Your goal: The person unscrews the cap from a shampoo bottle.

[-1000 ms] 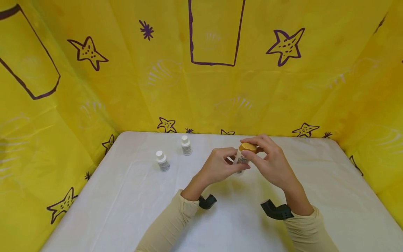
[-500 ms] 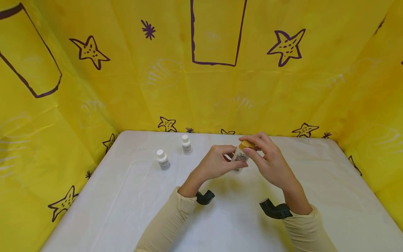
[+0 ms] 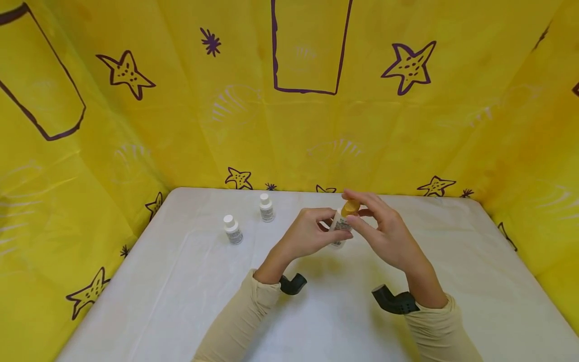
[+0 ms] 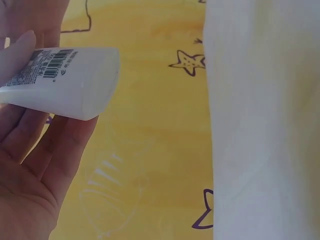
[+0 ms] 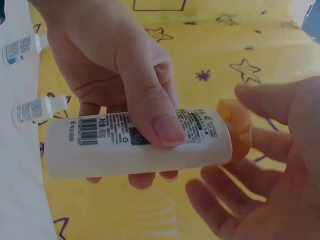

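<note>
My left hand (image 3: pixel 304 234) grips a white plastic bottle (image 3: pixel 340 223) above the table, the thumb across its printed label. The bottle (image 5: pixel 135 155) lies nearly sideways in the right wrist view, barcode and small print showing. An orange cap (image 5: pixel 235 131) sits at its end. Thumb and fingers of my right hand (image 3: pixel 384 231) curve round this cap (image 3: pixel 350 207). In the right wrist view the right hand (image 5: pixel 280 150) reaches in from the right, its lower fingers spread below the cap. Only the bottle's base end (image 4: pixel 95 82) shows in the left wrist view.
Two small white-capped bottles stand upright on the white table (image 3: pixel 181 301), one nearer left (image 3: pixel 233 230) and one farther back (image 3: pixel 267 208). A yellow curtain (image 3: pixel 289 136) with starfish drawings encloses the back and sides. A black wrist mount (image 3: pixel 395 301) sits on each forearm.
Both hands have shifted slightly left with the bottle. The orange cap now shows at a different tilt, and the right fingers lie a little differently on it. The two small bottles have stayed put.
</note>
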`<control>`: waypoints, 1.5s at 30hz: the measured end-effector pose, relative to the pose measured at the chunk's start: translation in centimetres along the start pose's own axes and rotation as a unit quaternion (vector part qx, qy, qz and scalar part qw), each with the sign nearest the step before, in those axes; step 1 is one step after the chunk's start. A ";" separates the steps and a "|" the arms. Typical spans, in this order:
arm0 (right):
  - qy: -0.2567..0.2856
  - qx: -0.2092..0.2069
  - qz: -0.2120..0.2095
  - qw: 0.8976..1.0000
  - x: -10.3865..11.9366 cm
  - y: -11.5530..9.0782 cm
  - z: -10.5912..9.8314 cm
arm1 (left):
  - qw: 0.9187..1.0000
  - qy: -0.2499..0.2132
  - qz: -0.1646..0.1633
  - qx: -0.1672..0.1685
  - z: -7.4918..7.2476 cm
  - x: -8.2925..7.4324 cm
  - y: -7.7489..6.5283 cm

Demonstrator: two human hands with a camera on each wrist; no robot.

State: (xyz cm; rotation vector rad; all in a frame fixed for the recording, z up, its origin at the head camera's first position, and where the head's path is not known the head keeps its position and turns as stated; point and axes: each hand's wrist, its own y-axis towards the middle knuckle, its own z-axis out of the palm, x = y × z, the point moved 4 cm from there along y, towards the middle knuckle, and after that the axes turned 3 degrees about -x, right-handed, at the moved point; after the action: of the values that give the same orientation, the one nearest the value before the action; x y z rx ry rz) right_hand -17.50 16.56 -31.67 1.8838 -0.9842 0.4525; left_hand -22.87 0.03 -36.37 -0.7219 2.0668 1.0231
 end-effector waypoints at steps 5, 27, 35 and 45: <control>-0.033 -0.046 0.067 0.996 -0.1 -0.1 -0.1 | 1.000 -0.009 -0.002 0.007 0.3 0.2 -0.1; -0.068 -0.066 0.114 0.989 -0.1 -0.3 0.7 | 1.000 0.016 0.003 0.000 0.3 0.2 0.0; -0.069 -0.073 0.093 0.991 0.4 -0.1 0.6 | 1.000 0.006 -0.020 0.005 0.1 0.2 -0.1; -0.055 -0.152 0.073 0.984 0.7 -0.1 -1.1 | 0.999 0.000 -0.033 -0.001 0.4 0.4 0.2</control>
State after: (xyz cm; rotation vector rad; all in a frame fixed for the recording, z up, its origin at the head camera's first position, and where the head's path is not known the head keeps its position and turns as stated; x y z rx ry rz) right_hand -16.93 17.21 -30.75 1.5806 -1.1988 0.2677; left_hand -23.11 0.44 -36.76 -0.7846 2.0287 0.9879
